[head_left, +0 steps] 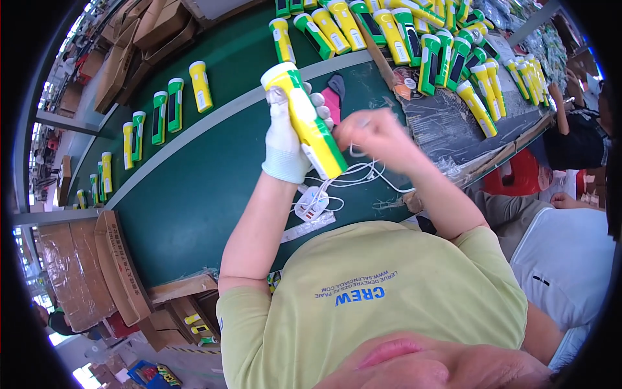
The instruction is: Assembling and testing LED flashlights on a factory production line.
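Note:
My left hand, in a white glove, is wrapped round a yellow and green flashlight. The flashlight is tilted, its white-rimmed head up and to the left. Beside its right side is my bare right hand, blurred by motion, with the fingers curled in. A white cable loops out from under those fingers, seemingly pinched in them; its tip is hidden. Below the flashlight, a white multi-port charger rests on the green table with several white cables around it. A pink and grey cloth lies behind my hands.
A row of flashlights stands along the green belt beyond a pale metal rail. Many more flashlights are piled at the far right on cardboard. Cardboard boxes stand at the left. A seated person is close on my right.

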The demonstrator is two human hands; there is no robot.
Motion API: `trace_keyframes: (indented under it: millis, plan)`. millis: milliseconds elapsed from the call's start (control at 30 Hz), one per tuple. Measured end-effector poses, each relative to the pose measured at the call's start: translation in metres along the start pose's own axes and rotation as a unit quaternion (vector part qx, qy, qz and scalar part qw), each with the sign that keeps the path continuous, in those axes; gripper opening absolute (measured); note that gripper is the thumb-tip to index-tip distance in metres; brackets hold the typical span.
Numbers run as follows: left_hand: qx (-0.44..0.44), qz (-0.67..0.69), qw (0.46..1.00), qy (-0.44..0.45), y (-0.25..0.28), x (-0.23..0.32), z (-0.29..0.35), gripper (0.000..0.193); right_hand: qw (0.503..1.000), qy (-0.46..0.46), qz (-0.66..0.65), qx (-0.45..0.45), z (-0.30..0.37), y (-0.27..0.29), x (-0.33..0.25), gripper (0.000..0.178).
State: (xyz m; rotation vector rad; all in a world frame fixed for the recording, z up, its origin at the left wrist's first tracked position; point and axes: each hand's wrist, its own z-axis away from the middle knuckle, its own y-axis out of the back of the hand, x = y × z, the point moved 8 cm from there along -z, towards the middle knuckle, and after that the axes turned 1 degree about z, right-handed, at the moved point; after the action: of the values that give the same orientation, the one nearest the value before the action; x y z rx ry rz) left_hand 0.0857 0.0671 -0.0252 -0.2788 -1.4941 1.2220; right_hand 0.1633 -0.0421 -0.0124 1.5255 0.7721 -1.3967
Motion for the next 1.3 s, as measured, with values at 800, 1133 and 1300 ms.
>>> trace_keyframes:
  millis: [800,1133,1300]
  plan:
    - [-0.01,-0.647,0.754,-0.113,0.062,0.014,-0.089,0.036,0.697,-0.295,0.555,0.345,0.126,0.358,0.098,0.053]
    - [0.172,-0.861,0.458,-0.141,0.075,0.025,-0.191,0.072,0.718,-0.3,0.499,0.382,0.144,0.345,0.105,0.046]
    - [0.162,-0.68,0.659,-0.277,0.136,0.064,-0.207,0.057,0.713,-0.265,0.523,0.385,0.122,0.347,0.108,0.047]
